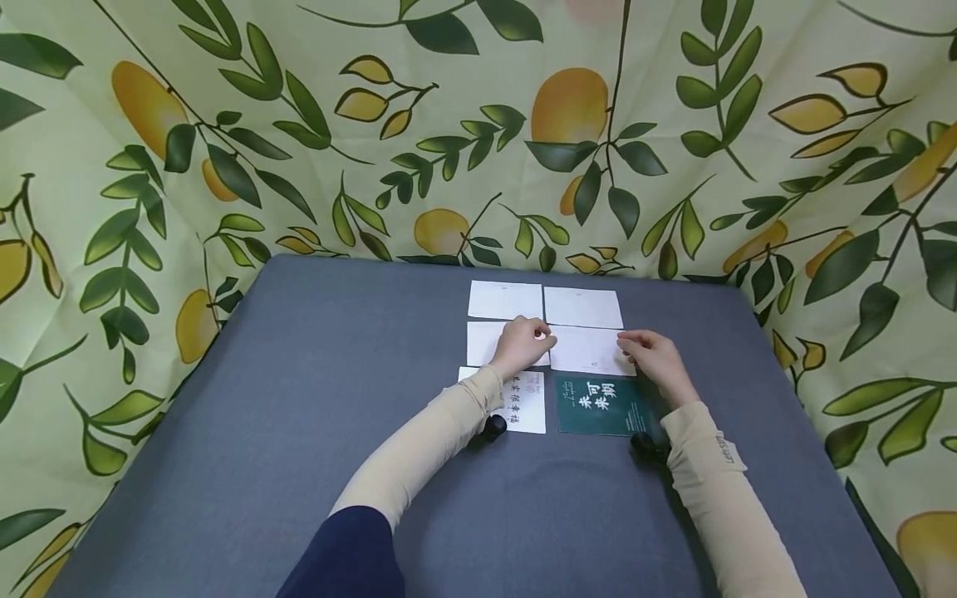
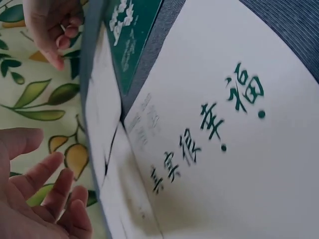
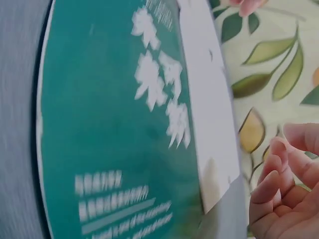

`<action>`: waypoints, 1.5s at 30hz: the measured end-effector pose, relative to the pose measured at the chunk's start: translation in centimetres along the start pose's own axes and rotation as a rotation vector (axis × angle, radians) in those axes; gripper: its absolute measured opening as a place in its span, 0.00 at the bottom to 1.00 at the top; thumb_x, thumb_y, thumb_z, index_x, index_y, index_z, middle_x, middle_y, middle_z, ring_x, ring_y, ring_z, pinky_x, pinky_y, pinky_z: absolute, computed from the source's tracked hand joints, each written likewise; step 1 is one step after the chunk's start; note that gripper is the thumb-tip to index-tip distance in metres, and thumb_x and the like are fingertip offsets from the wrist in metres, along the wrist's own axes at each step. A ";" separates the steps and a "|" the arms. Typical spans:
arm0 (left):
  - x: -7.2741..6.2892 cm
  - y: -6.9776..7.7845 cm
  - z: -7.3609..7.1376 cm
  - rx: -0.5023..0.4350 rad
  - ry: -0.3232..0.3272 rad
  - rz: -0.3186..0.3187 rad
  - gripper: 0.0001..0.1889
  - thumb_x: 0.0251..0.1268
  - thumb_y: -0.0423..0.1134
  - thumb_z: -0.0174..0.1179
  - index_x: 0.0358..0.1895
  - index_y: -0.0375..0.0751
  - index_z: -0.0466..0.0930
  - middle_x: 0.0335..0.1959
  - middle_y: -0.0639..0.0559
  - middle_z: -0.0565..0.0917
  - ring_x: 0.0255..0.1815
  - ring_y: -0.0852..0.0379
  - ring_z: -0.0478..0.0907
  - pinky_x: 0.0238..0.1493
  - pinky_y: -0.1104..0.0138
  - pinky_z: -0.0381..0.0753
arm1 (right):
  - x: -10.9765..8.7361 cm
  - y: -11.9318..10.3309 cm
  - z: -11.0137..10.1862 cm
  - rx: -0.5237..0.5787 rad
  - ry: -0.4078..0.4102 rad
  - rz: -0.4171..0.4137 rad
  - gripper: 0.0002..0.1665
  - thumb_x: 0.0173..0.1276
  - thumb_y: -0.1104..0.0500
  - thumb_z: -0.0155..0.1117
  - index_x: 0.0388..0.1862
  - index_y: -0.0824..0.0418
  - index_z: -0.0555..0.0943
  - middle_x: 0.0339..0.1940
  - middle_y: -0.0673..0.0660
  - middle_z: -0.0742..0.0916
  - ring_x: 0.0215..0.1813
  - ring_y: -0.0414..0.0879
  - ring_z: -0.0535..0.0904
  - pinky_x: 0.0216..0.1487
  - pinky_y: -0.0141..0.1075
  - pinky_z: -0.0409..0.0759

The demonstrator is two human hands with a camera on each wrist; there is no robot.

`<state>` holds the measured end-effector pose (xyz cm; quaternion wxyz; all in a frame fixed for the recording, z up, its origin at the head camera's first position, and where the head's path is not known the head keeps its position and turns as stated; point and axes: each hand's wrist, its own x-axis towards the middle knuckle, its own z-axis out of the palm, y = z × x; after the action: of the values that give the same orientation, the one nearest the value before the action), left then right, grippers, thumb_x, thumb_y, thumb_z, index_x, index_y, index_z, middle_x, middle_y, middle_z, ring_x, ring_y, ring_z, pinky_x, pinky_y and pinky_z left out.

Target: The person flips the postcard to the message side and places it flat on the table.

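Note:
Over the middle-left white card (image 1: 484,339) hovers my left hand (image 1: 522,345), its fingers loosely bent; the left wrist view shows nothing between them. My right hand (image 1: 660,359) is at the right edge of the middle-right white card (image 1: 586,349), fingertips overlapping that edge in the head view. Its fingers curl loosely around nothing in the right wrist view. Nearest the body lie a green card (image 3: 99,109) with white Chinese characters and a white card (image 2: 239,164) with green handwritten-style characters, partly covered by my left forearm in the head view.
Two more white cards, a back-left one (image 1: 504,299) and a back-right one (image 1: 583,309), lie behind, making two columns. All rest on a grey-blue cloth-covered table (image 1: 299,374). A curtain (image 1: 478,183) printed with leaves and fruit hangs behind and at the sides.

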<state>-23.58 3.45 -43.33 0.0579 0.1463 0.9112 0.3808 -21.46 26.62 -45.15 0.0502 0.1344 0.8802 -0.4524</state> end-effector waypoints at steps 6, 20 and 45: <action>-1.7 -0.5 -1.6 0.039 0.048 -0.037 0.16 0.63 0.46 0.56 0.50 0.42 0.81 0.49 0.44 0.80 0.50 0.48 0.74 0.47 0.59 0.72 | -0.9 -0.5 1.1 0.023 -0.060 -0.053 0.31 0.66 0.39 0.54 0.57 0.60 0.75 0.41 0.57 0.79 0.39 0.48 0.73 0.29 0.35 0.72; -6.2 -3.9 -3.6 -0.032 0.052 -0.072 0.21 0.57 0.44 0.62 0.52 0.37 0.77 0.48 0.39 0.76 0.48 0.45 0.70 0.46 0.58 0.69 | -4.4 -3.3 4.7 0.032 -0.222 -0.135 0.36 0.69 0.52 0.56 0.70 0.63 0.58 0.50 0.66 0.77 0.48 0.57 0.79 0.50 0.45 0.79; -10.5 -6.5 -4.4 -0.171 0.021 -0.307 0.31 0.49 0.42 0.69 0.58 0.35 0.71 0.58 0.30 0.63 0.59 0.35 0.61 0.57 0.46 0.65 | -7.4 -2.9 9.1 0.082 -0.362 -0.073 0.48 0.59 0.57 0.67 0.72 0.65 0.53 0.64 0.70 0.70 0.59 0.59 0.74 0.55 0.47 0.77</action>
<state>-16.00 -7.17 -44.94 0.1179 -0.0041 0.8877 0.4449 -15.45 16.19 -46.62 0.1860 0.0208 0.8418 -0.5062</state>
